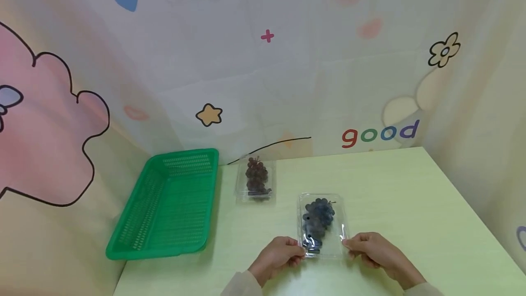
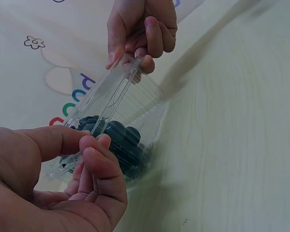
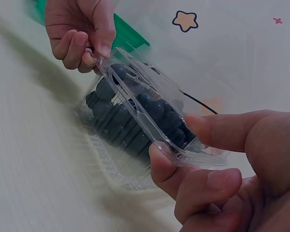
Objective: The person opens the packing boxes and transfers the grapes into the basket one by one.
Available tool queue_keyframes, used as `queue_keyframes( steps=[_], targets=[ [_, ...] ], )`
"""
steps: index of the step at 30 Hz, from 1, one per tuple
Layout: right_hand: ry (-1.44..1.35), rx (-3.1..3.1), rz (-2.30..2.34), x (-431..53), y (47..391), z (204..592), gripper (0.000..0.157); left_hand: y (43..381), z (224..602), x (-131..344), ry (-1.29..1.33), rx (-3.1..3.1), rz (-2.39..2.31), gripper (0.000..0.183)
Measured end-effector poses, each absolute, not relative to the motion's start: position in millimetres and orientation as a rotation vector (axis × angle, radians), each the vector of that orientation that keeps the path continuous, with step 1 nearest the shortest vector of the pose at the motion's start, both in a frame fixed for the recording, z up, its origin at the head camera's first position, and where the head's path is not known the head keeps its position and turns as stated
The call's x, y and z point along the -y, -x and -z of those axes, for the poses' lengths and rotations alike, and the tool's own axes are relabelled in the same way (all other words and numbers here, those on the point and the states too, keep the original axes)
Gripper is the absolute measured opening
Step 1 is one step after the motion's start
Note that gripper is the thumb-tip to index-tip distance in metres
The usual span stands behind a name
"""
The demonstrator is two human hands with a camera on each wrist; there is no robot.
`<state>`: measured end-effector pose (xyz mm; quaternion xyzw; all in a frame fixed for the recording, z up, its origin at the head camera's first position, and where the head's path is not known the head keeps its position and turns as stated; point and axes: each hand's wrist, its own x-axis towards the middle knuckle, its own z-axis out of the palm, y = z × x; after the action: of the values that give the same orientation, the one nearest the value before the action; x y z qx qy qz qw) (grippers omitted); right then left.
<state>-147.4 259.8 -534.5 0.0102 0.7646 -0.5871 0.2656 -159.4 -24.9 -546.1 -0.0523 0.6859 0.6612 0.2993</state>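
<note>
A clear plastic clamshell box (image 1: 334, 245) with a bunch of dark grapes (image 1: 318, 218) inside is between my two hands. My left hand (image 1: 281, 256) pinches its near left corner between thumb and fingers. At the near right corner, my right hand (image 1: 376, 252) pinches the rim the same way. In the left wrist view the lid and base edges of the box (image 2: 121, 92) lie close together; I cannot tell whether they are latched. The right wrist view shows the dark grapes (image 3: 121, 116) through the clear wall.
A green plastic basket (image 1: 186, 214) stands at the table's left side. Behind the held box, a second clear box (image 1: 242, 186) holds reddish grapes (image 1: 256, 175). A printed cloth (image 1: 263, 81) hangs along the back of the pale table (image 1: 390, 186).
</note>
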Motion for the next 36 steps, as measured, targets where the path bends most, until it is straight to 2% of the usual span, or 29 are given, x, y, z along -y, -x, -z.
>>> queue_keyframes(
  steps=[36],
  targets=[
    [-0.01, -2.024, 1.637, -256.8, 144.9, 537.6, 0.038, 156.1, 549.4, 28.7, 0.143, -1.798, -1.775, 0.005]
  ],
)
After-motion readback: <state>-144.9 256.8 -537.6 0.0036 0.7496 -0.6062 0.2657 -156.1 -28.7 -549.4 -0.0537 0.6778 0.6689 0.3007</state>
